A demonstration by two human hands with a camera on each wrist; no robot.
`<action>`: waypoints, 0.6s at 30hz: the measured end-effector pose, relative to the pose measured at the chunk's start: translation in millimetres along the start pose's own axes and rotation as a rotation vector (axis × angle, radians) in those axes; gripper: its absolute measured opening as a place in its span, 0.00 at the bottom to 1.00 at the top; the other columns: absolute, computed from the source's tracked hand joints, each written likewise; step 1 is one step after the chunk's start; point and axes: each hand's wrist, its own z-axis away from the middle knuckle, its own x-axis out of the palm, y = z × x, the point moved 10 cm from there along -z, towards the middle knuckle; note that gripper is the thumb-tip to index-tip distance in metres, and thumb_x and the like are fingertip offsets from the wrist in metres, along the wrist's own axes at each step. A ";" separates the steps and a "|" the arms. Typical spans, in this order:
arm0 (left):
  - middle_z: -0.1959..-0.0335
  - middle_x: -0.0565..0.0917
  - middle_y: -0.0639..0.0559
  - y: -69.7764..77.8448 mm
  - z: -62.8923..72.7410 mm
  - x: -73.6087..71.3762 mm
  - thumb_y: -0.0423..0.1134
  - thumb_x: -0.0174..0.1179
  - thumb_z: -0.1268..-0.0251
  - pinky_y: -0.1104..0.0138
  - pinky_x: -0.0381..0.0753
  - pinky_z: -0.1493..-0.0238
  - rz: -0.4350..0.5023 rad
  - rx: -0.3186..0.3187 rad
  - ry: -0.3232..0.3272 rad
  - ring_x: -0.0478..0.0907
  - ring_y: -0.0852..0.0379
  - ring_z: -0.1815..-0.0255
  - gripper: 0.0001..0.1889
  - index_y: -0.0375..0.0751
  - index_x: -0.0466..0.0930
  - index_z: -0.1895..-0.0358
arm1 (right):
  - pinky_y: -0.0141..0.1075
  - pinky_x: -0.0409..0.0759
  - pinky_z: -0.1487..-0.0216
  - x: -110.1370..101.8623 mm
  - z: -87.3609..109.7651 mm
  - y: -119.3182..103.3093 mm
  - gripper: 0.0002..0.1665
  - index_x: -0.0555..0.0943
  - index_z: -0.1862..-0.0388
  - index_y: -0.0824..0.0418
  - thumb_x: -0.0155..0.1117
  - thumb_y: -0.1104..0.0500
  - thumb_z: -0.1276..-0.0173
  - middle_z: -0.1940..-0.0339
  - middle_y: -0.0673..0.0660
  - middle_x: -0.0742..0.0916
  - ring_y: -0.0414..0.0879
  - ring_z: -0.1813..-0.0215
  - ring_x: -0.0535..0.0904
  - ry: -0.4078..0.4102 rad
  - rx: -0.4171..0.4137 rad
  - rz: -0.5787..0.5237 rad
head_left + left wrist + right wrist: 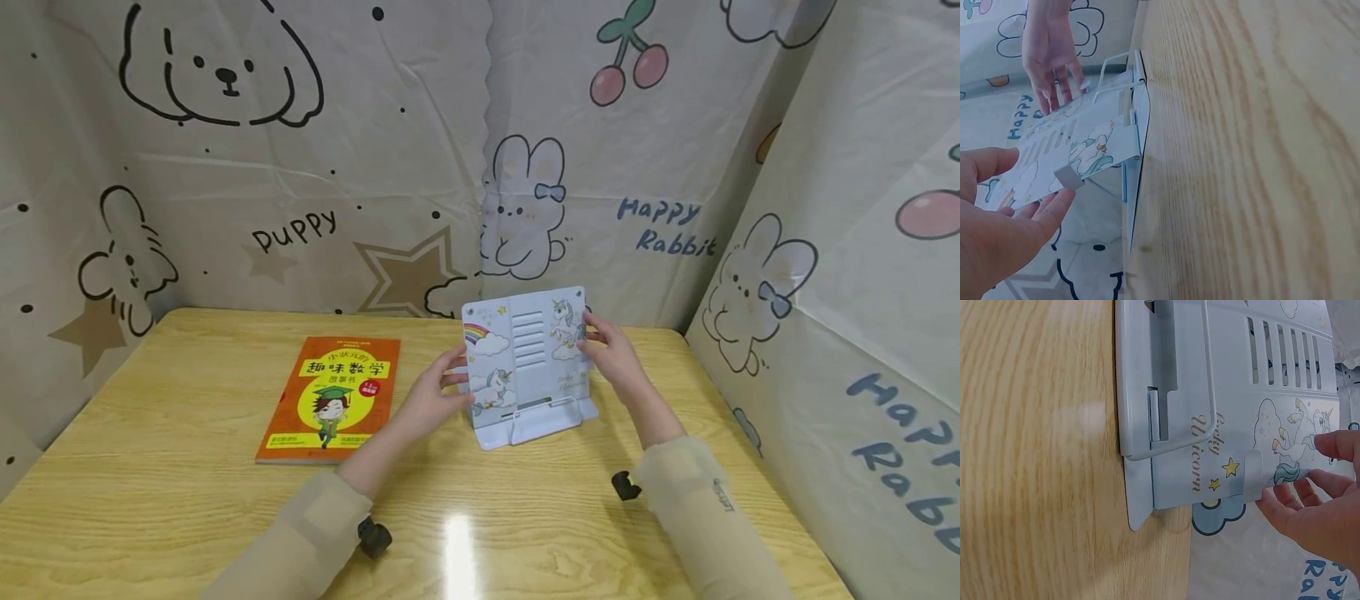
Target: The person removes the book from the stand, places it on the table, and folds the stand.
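A pale book stand [529, 375] printed with unicorns, clouds and a rainbow stands tilted back on its base on the table. My left hand [437, 393] holds its left edge, thumb toward the front and fingers behind, as the left wrist view also shows. At the opposite edge my right hand [1329, 494] grips the panel beside the unicorn print, thumb in front and fingertips behind. A wire page holder [1210, 381] crosses the lower ledge. Small side tabs stick out at the panel's edges, one tab [1069, 177] close to my left fingers.
An orange children's book [330, 400] with a cartoon graduate on its cover lies flat to the left of the stand. The wood table [187, 517] backs onto a cloth curtain [420, 150] with puppy and rabbit drawings, which also runs along both sides.
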 end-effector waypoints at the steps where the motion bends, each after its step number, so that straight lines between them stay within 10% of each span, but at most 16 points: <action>1: 0.33 0.67 0.48 0.2 0.6 -0.1 0.28 0.62 0.41 0.58 0.77 0.43 0.001 -0.002 0.000 0.70 0.48 0.37 0.38 0.52 0.58 0.28 | 0.52 0.64 0.32 0.3 -0.5 0.0 0.35 0.57 0.25 0.56 0.54 0.63 0.30 0.26 0.61 0.61 0.58 0.29 0.60 0.000 0.003 0.001; 18: 0.31 0.64 0.48 3.8 15.0 1.9 0.29 0.62 0.41 0.60 0.77 0.44 0.013 -0.005 -0.032 0.69 0.49 0.36 0.40 0.51 0.54 0.27 | 0.51 0.64 0.32 8.1 -11.1 -1.7 0.35 0.58 0.26 0.56 0.54 0.64 0.30 0.26 0.60 0.61 0.59 0.28 0.59 -0.015 -0.020 0.014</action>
